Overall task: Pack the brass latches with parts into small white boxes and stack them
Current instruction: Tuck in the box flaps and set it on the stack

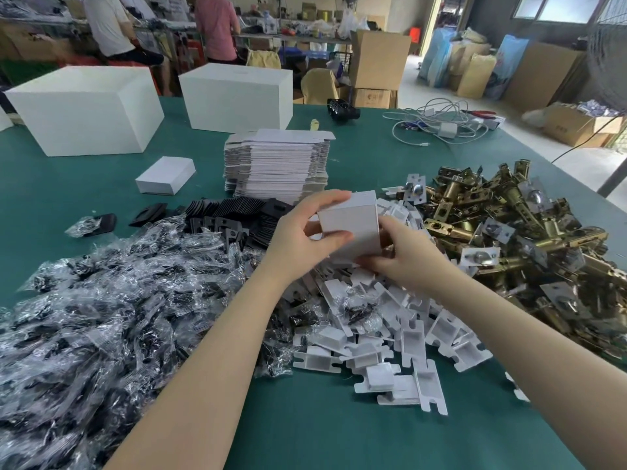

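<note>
Both my hands, left (307, 232) and right (400, 256), grasp one small white box (349, 225) above the tabletop (322, 435); one finished box (165, 175) lies apart, latches (509, 232) heaped, so plenty remains.

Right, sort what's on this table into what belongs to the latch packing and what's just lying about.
Belongs to the job:
small white box, held by left hand and right hand
brass latches
bagged parts
black plates
white inserts
flat box blanks
closed small box
big white boxes

Lying about:
white cables
red pliers
black object
</note>
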### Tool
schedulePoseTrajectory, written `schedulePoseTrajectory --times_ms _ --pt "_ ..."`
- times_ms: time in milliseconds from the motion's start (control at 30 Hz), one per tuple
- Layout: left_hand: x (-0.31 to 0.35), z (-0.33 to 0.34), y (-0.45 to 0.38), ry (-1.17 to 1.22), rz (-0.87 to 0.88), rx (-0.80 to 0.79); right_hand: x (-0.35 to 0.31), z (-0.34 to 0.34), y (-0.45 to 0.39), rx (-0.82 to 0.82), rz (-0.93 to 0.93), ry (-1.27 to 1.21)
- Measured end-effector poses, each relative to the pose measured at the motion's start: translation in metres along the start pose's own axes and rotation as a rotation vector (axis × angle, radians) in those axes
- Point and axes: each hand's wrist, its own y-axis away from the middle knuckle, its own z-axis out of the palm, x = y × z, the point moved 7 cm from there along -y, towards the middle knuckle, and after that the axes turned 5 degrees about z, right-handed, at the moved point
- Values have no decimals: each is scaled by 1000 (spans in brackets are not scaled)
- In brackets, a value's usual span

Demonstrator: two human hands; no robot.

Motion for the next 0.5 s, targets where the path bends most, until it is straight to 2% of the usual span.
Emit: schedulePoseTrajectory --times_ms 333,500 --pt "-4 -9 -3 64 -12 110 -17 -11 0 22 -10 -73" --pt "-6 -17 -3 189 -112 210 -21 -22 -3 70 78 -400"
